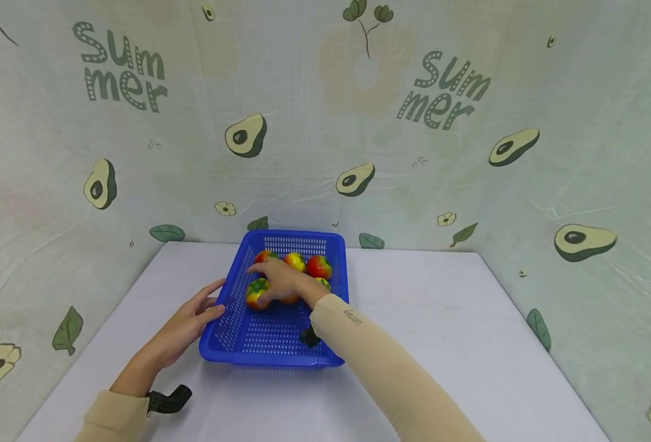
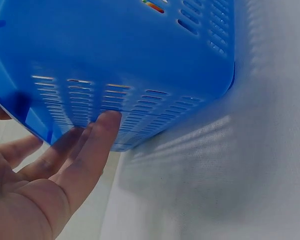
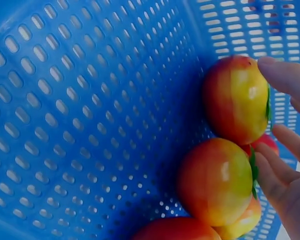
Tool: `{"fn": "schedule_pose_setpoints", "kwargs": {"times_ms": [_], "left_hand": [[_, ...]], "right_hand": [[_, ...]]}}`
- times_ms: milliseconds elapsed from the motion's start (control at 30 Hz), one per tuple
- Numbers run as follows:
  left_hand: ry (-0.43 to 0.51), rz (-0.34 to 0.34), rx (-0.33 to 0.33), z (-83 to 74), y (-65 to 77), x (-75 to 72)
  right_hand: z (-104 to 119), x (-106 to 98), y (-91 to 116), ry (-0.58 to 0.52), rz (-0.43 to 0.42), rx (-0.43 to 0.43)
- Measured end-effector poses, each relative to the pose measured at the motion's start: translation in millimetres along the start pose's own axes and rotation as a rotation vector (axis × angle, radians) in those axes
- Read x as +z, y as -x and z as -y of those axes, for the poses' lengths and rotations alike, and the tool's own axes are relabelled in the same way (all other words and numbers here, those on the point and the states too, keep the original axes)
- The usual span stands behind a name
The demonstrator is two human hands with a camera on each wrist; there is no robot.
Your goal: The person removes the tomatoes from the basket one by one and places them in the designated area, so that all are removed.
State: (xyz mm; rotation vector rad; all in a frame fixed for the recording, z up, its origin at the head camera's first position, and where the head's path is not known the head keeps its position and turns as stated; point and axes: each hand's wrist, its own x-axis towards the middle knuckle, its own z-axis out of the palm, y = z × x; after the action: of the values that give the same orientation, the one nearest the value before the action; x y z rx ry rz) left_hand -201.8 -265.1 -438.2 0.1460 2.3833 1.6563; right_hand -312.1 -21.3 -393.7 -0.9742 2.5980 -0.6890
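A blue plastic basket (image 1: 276, 359) with slotted walls holds several round red-and-yellow fruits with green leafy tops, persimmon-like in shape. My right hand (image 1: 281, 282) reaches in over them, fingers spread. Its thumb lies by the front-left fruit (image 1: 256, 293). In the right wrist view, one fingertip meets the edge of the upper fruit (image 3: 237, 100), and other fingers extend beside the leaves of the fruit (image 3: 217, 182) below it. Outside the basket, my left hand (image 1: 190, 322) rests against the left side; the left wrist view shows its extended fingers (image 2: 87, 150) along the slotted wall.
The basket stands on a white table (image 1: 414, 319) near its back edge. A printed cloth (image 1: 303, 80) with avocados and lettering hangs behind and on both sides. A black band with a camera (image 1: 169, 400) is worn on the left wrist.
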Motion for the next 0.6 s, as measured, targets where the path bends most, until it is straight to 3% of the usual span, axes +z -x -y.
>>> {"fn": "schedule_pose_setpoints", "kwargs": {"times_ms": [233, 600], "left_hand": [[0.005, 0.01, 0.008, 1.9, 0.4, -1.0], [0.0, 0.007, 0.017, 1.8, 0.3, -1.0]], "right_hand": [[1.6, 10.0, -4.0, 0.057, 0.021, 0.019], [1.0, 15.1, -4.9, 0.126, -0.011, 0.024]]}}
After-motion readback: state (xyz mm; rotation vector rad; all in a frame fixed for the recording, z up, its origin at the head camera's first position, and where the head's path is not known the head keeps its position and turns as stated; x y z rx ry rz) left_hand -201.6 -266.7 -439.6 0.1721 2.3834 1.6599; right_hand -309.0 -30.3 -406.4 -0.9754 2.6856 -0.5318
